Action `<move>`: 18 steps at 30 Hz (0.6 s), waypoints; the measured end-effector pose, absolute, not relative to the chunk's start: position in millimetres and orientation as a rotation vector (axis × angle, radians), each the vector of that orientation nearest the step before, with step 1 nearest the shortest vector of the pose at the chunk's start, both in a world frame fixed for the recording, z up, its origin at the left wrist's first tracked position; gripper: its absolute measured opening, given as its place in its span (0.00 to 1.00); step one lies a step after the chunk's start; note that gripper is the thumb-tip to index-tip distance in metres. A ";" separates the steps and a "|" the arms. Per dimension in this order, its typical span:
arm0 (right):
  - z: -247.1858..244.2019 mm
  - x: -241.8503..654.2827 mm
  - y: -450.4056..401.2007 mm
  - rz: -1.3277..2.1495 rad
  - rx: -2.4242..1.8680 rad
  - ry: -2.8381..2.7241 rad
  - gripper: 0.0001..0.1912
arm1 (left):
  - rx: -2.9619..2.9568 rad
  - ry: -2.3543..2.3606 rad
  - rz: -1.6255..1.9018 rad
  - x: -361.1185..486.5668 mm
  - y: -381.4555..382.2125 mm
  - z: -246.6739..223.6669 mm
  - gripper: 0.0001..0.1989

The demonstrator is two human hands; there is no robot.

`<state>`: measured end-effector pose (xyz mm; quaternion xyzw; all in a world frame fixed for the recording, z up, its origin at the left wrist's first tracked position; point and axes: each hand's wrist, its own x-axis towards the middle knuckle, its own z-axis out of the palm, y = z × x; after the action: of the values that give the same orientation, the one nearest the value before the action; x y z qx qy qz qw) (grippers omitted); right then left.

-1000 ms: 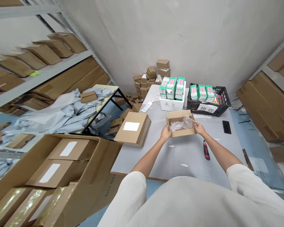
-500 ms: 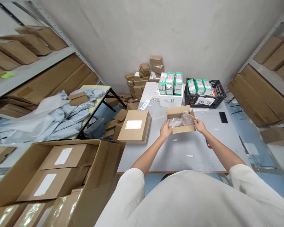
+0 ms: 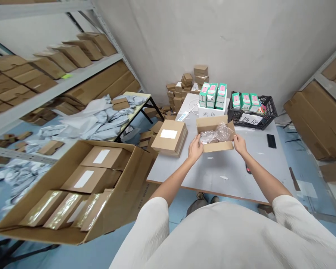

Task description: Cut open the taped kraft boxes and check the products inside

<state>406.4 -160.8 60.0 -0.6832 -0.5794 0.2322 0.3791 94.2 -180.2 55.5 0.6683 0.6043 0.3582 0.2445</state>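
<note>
Between my two hands is an open cardboard box (image 3: 218, 147), tilted so its inside faces me. Crumpled clear bubble wrap (image 3: 223, 132) fills it; anything under the wrap is hidden. My left hand (image 3: 195, 148) grips the box's left end, the thumb at the near corner. At the right end my right hand (image 3: 240, 144) is closed on the box's edge. A taped cardboard box with a white label (image 3: 169, 134) lies on the table to the left of my left hand.
Behind the box stand a white bin of green-and-pink cartons (image 3: 212, 112) and a black plastic crate (image 3: 250, 119). A phone (image 3: 271, 141) lies at the right on the grey table (image 3: 184, 175). A large carton (image 3: 134, 179) with packed boxes stands on the left.
My view has turned to the left, showing more of the large carton and shelves. The open box appears raised and nearer to me, still between both hands.
</note>
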 end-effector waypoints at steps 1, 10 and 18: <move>63.9 402.5 -160.9 0.595 -1.724 -1.475 0.25 | 1.825 1.660 1.002 91.1 -183.3 59.4 0.33; 101.4 342.3 -136.3 0.586 -1.495 -1.543 0.26 | 1.808 1.743 1.202 42.5 -192.8 94.6 0.35; 117.9 243.8 -92.7 0.593 -1.344 -1.635 0.27 | 1.751 1.839 1.351 -49.5 -181.6 111.7 0.34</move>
<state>243.8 -92.7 117.9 -0.5446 -0.6626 0.2403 0.4545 -49.5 -181.6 111.7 0.6035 0.6338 0.4654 0.1321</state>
